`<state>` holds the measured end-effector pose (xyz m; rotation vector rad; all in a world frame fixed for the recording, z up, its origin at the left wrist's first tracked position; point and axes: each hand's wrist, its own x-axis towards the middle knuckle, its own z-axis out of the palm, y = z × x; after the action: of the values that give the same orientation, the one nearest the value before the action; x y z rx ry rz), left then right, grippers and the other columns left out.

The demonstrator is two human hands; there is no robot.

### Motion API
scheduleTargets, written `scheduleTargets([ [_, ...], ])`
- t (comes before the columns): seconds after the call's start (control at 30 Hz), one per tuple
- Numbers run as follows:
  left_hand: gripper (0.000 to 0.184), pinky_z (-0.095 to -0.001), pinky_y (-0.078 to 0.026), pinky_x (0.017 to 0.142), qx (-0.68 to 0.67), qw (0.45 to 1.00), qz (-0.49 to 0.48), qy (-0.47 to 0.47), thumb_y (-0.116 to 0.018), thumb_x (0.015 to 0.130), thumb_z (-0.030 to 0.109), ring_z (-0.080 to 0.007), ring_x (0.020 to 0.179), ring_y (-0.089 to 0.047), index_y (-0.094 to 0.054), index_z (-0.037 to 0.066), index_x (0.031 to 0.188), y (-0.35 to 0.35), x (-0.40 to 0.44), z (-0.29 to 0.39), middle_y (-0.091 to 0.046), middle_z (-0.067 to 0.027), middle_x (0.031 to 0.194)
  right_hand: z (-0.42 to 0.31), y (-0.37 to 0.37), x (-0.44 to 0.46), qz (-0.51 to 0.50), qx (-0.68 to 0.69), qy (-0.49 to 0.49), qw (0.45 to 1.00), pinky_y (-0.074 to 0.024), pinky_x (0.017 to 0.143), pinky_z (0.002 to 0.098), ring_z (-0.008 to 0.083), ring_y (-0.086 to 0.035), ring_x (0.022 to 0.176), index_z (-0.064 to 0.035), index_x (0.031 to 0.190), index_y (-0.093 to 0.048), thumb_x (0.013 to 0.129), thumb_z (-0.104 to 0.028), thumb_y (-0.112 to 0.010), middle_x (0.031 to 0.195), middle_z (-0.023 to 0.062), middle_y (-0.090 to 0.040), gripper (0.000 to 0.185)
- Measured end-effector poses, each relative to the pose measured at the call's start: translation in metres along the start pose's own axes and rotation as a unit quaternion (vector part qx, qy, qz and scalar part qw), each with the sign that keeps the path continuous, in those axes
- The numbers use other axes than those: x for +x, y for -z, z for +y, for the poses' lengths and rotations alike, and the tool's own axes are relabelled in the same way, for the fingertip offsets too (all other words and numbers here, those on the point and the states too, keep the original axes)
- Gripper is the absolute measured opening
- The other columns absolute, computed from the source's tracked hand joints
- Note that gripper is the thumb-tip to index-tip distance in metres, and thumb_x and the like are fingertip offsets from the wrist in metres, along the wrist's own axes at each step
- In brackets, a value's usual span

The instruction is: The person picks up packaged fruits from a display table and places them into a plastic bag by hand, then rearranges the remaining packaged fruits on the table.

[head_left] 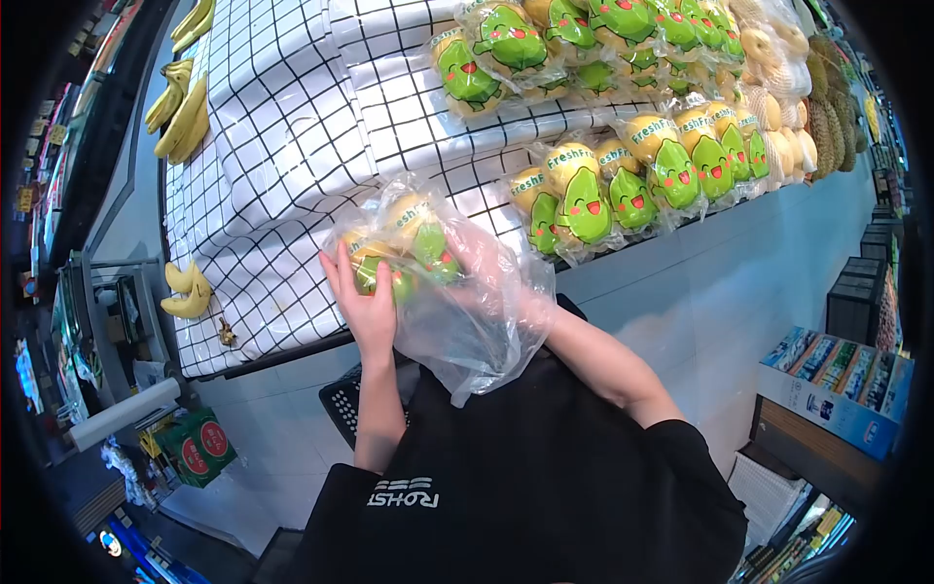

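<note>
Over the table's front edge, two yellow fruits [407, 216] wrapped in clear film with green smiling cartoon labels sit between my hands. My left hand [365, 310] is closed around the left one, its thumb in front and its fingers along the outer side. A loose clear plastic bag [467, 341] covers my right hand [479, 265] and part of its forearm. Through the film, that hand appears to grip the right fruit, though its fingertips are blurred by the plastic. The lower part of the bag hangs crumpled against my black shirt.
A white cloth [272, 146] with black grid lines covers the table. Rows of wrapped fruit [584, 200] stand on the right, with netted yellow fruit [778, 146] beyond. Bananas [185, 117] lie along the left edge. A blue box display [827, 389] stands at the right.
</note>
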<state>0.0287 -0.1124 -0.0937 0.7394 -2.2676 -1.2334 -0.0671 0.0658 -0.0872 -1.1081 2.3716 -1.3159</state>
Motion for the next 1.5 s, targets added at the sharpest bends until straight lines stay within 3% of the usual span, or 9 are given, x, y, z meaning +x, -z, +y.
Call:
scheduleTargets([
  [0.13, 0.075, -0.0414, -0.029, 0.113, 0.033, 0.999, 0.013, 0.024, -0.07, 0.086, 0.01, -0.0377, 0.144, -0.026, -0.03, -0.001, 0.149, 0.007, -0.003, -0.004, -0.02, -0.0322, 0.155, 0.001, -0.014, -0.001, 0.094, 0.006, 0.067, 0.993, -0.0482, 0.094, 0.0413, 0.0391, -0.057, 0.113, -0.0033, 0.142, -0.041, 0.074, -0.024, -0.078, 0.131, 0.022, -0.053, 0.08],
  [0.2, 0.087, -0.04, -0.03, 0.112, -0.234, 0.959, 0.029, 0.155, -0.071, 0.086, 0.008, -0.0329, 0.143, -0.028, -0.016, -0.003, 0.152, 0.005, -0.007, 0.008, -0.02, -0.0292, 0.156, -0.001, -0.013, 0.002, 0.111, -0.01, 0.039, 0.993, -0.048, 0.095, 0.0414, 0.0396, -0.056, 0.114, -0.0031, 0.142, -0.041, 0.074, -0.024, -0.078, 0.132, 0.0223, -0.052, 0.08],
  [0.57, 0.092, -0.0404, -0.025, 0.116, -0.2, 0.966, 0.092, 0.132, -0.07, 0.086, 0.005, -0.0308, 0.146, -0.02, -0.008, -0.002, 0.153, 0.01, -0.035, 0.013, -0.009, -0.026, 0.159, 0.007, -0.004, 0.039, -0.017, 0.085, 0.119, 0.989, -0.0459, 0.096, 0.0424, 0.0388, -0.057, 0.111, -0.004, 0.137, -0.047, 0.077, -0.027, -0.07, 0.126, 0.021, -0.056, 0.069],
  [0.77, 0.082, -0.037, -0.036, 0.108, -0.18, 0.97, 0.076, 0.145, -0.065, 0.091, 0.004, -0.0271, 0.133, -0.041, -0.012, -0.001, 0.153, 0.012, -0.029, 0.018, -0.03, -0.0236, 0.152, 0.004, -0.004, 0.089, -0.087, 0.108, 0.226, 0.964, -0.0452, 0.091, 0.044, 0.037, -0.058, 0.105, -0.0049, 0.126, -0.055, 0.082, -0.038, -0.068, 0.118, 0.0181, -0.06, 0.056],
  [0.87, 0.077, -0.0281, -0.048, 0.083, -0.215, 0.961, 0.037, 0.171, -0.06, 0.094, 0.002, -0.0171, 0.097, -0.061, -0.011, 0.001, 0.154, 0.018, -0.041, 0.013, -0.062, -0.0174, 0.116, -0.019, 0.004, 0.085, -0.109, 0.035, 0.151, 0.982, -0.0454, 0.089, 0.0451, 0.0338, -0.059, 0.103, -0.0072, 0.121, -0.057, 0.085, -0.038, -0.065, 0.115, 0.0161, -0.061, 0.049],
  [0.93, 0.07, -0.0277, -0.048, 0.082, -0.172, 0.97, 0.042, 0.169, -0.06, 0.095, 0.005, -0.0164, 0.097, -0.06, -0.019, -0.001, 0.152, 0.022, -0.039, 0.004, -0.06, -0.0176, 0.117, -0.014, -0.01, 0.072, 0.044, -0.027, 0.174, 0.983, -0.046, 0.088, 0.0446, 0.0324, -0.057, 0.106, -0.0083, 0.119, -0.058, 0.085, -0.035, -0.066, 0.115, 0.0146, -0.061, 0.044],
  [1.17, 0.058, -0.0349, -0.046, 0.093, 0.04, 0.99, 0.036, 0.134, -0.063, 0.095, 0.025, -0.0263, 0.115, -0.054, -0.043, 0.0, 0.143, 0.048, -0.028, -0.018, -0.055, -0.018, 0.131, -0.021, 0.021, 0.014, 0.15, 0.099, 0.085, 0.98, -0.0484, 0.091, 0.0449, 0.0339, -0.059, 0.107, -0.0057, 0.115, -0.062, 0.081, -0.02, -0.068, 0.116, 0.0162, -0.062, 0.037],
  [1.33, 0.051, -0.0298, -0.05, 0.062, 0.147, 0.972, 0.029, 0.183, -0.064, 0.094, 0.035, -0.0135, 0.061, -0.062, -0.058, -0.002, 0.129, 0.07, -0.008, 0.015, -0.068, -0.0096, 0.067, -0.023, 0.063, -0.047, 0.165, 0.111, -0.046, 0.979, -0.0527, 0.079, 0.0373, 0.0262, -0.066, 0.089, -0.0011, 0.11, -0.065, 0.085, -0.014, -0.069, 0.101, 0.0145, -0.067, 0.029],
  [1.5, 0.035, -0.0223, -0.033, 0.049, 0.054, 0.981, 0.106, 0.15, -0.062, 0.097, 0.025, -0.0053, 0.053, -0.043, -0.062, -0.003, 0.119, 0.082, 0.018, 0.033, -0.049, 0.0019, 0.058, -0.03, 0.129, -0.096, 0.452, 0.2, -0.163, 0.854, -0.0489, 0.064, 0.0213, 0.0081, -0.06, 0.069, 0.0009, 0.103, -0.068, 0.093, -0.009, -0.065, 0.083, 0.0031, -0.067, 0.015],
])
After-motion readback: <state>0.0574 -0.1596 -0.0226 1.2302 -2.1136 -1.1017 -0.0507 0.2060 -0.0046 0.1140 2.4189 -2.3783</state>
